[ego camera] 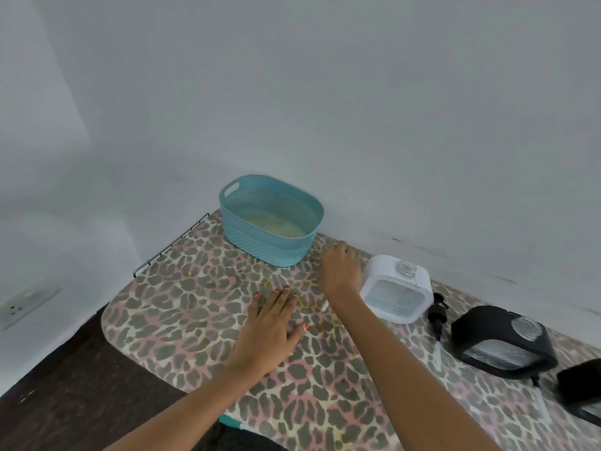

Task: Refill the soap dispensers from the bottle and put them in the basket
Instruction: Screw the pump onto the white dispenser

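Work surface: We see a board (195, 307) covered in leopard-print fabric, set against a white wall. A metal wire rest (172, 245) projects from its far left end.
Basket: The teal basket (260, 245) stands upright at the far end of the board, close to the wall. It has a handle slot in its left end. Inside it we see only a pale floor.
White dispenser: The white dispenser (395, 288) stands to the right of the basket and apart from it. Its clear neck on top is uncapped, and a clear window faces us. We cannot read the liquid level.
Black dispenser: The black dispenser (500, 340) stands further right, near the white one. It has the same shape, with a clear neck on top.
Pump: A black pump (435, 315) with a pale tube lies on the board between the two dispensers.
Left hand: The left hand (271, 323) lies palm down on the board, in front of the basket and apart from it. Its fingers are straight and spread, and it holds nothing.
Right hand: The right hand (341, 268) sits just left of the white dispenser, between it and the basket, with its back toward us. The fingers curl under and out of sight. We cannot tell whether they grip anything, nor whether the hand touches the dispenser.
Wall fitting: A socket (19, 307) is set in the wall at lower left.
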{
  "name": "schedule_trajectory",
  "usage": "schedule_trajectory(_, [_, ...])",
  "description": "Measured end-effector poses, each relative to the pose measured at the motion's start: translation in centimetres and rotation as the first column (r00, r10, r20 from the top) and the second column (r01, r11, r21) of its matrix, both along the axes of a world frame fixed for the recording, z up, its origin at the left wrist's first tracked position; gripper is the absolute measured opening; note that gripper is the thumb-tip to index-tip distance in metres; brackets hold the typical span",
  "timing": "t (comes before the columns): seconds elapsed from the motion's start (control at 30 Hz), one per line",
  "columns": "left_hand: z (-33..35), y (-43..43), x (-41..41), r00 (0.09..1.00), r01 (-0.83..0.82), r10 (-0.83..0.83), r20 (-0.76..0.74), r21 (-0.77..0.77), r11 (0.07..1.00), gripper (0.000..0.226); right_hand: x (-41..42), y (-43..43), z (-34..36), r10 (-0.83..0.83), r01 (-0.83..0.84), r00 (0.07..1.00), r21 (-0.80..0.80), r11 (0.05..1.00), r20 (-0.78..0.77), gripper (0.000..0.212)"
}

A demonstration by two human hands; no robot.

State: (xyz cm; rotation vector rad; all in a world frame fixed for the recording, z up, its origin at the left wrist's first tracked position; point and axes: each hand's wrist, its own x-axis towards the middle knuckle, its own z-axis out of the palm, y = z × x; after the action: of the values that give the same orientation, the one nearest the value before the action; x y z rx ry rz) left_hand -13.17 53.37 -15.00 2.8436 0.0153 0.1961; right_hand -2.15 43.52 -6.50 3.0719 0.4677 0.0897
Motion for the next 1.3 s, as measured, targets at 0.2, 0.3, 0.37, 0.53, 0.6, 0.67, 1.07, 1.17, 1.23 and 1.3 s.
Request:
schedule_trajectory(0.2, [0.4, -0.2, 0.1, 0.999, 0.001, 0.0, -0.05, 0.024, 1.0, 0.081, 2.5, 1.1, -0.6, -0.184, 0.176, 0.981, -0.115, 0.978, -0.062, 0.022])
schedule_trajectory(0.3, [0.3, -0.1, 0.1, 0.992, -0.017, 0.025, -0.128, 0.064, 0.998, 0.067, 2.7, 1.0, -1.0, -0.174, 0.164, 0.98, -0.109, 0.98, -0.096, 0.022])
schedule_trajectory(0.37, [0.2, -0.1, 0.1, 0.993, -0.012, 0.02, -0.12, 0.063, 0.998, 0.065, 2.6, 1.0, -1.2, -0.184, 0.174, 0.978, -0.1, 0.98, -0.101, 0.023])
schedule_trajectory(0.53, [0.5, -0.1, 0.0, 0.994, -0.011, 0.015, -0.112, 0.035, 0.999, 0.069, 2.7, 0.8, -1.3, -0.209, 0.208, 0.972, -0.016, 0.978, -0.112, 0.023])
schedule_trajectory(0.6, [0.5, -0.1, 0.0, 0.996, -0.021, 0.028, -0.085, 0.077, 0.997, 0.069, 2.7, 0.8, -0.8, -0.214, 0.218, 0.971, 0.035, 0.975, -0.107, 0.023])
schedule_trajectory(0.67, [0.4, 0.0, 0.0, 0.988, -0.031, 0.043, -0.149, 0.081, 0.996, 0.068, 2.6, 0.7, 0.0, -0.21, 0.218, 0.974, 0.101, 0.971, -0.09, 0.023])
schedule_trajectory(1.07, [0.3, -0.1, 0.0, 0.996, -0.003, 0.006, -0.091, 0.032, 0.999, 0.099, -0.3, -4.2, 8.6, -0.192, 0.17, 0.981, 0.37, 0.913, 0.024, 0.034])
schedule_trajectory(1.17, [0.2, -0.1, 0.0, 0.998, -0.001, 0.001, -0.065, 0.005, 1.0, 0.111, -1.0, -6.6, 10.2, -0.23, 0.179, 0.972, 0.497, 0.849, 0.042, 0.037])
schedule_trajectory(1.23, [0.5, -0.2, 0.0, 0.998, -0.016, 0.016, -0.064, 0.006, 1.0, 0.106, -1.5, -8.4, 11.0, -0.234, 0.17, 0.972, 0.621, 0.765, 0.021, 0.036])
schedule_trajectory(1.3, [1.0, -0.5, 0.2, 0.997, -0.036, 0.036, -0.065, -0.005, 0.999, 0.095, -1.8, -10.3, 11.7, -0.222, 0.153, 0.975, 0.731, 0.665, -0.002, 0.037])
